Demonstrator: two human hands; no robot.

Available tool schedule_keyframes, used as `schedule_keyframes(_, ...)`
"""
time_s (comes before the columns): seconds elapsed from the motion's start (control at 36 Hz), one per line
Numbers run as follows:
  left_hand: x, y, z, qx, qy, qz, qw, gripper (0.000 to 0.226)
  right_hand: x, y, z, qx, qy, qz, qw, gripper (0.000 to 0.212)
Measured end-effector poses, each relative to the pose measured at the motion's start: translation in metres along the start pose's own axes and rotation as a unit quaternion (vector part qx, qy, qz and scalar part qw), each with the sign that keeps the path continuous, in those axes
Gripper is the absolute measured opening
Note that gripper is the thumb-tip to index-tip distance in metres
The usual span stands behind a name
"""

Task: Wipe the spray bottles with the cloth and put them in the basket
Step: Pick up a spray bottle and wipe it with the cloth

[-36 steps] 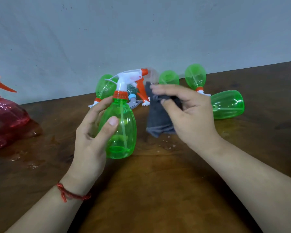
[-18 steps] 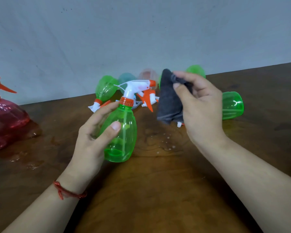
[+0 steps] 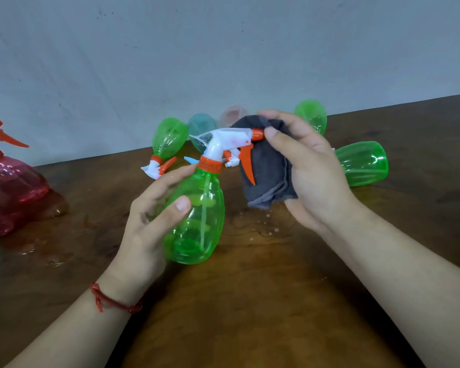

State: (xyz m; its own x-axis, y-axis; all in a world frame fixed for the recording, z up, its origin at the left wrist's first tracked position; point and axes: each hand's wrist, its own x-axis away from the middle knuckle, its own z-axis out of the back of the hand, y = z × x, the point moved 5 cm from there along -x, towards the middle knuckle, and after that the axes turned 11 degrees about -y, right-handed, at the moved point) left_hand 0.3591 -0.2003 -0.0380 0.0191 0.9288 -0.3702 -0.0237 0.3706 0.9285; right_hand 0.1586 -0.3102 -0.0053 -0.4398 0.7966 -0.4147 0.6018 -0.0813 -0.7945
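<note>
My left hand (image 3: pixel 154 213) grips a green spray bottle (image 3: pixel 199 221) by its body and holds it upright above the wooden table (image 3: pixel 250 314). The bottle has a white head (image 3: pixel 221 140) with an orange trigger and nozzle. My right hand (image 3: pixel 311 171) holds a dark grey cloth (image 3: pixel 268 166) against the nozzle end of the head, thumb near the orange tip. No basket is in view.
Several green bottles lie behind my hands, one (image 3: pixel 169 139) at the left, one (image 3: pixel 363 163) at the right, one (image 3: pixel 312 115) by the wall. Pale teal and pink bottles lie further back. Red bottles (image 3: pixel 14 181) stand at the left edge. Water drops (image 3: pixel 263 229) spot the table.
My right hand has brought the cloth left onto the bottle's spray head. My left hand has lifted and turned the bottle slightly toward the cloth.
</note>
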Motion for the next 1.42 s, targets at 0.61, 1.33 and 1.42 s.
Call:
schedule_keyframes(0.61,-0.007,0.002,0.014,0.012,0.149,0.001,0.989,0.044,0.017,0.017,-0.011,0.366,-0.020,-0.008,0.930,0.031)
schedule_keyframes(1.33,0.033,0.053,0.048,-0.129,0.098,0.022,0.987,0.050,0.033,0.031,-0.077,0.359,-0.144,-0.078,0.919,0.045)
schedule_keyframes(1.42,0.066,0.070,0.072,-0.137,0.114,0.026,0.984,0.051,0.031,0.039,-0.113,0.383,-0.190,-0.054,0.902,0.046)
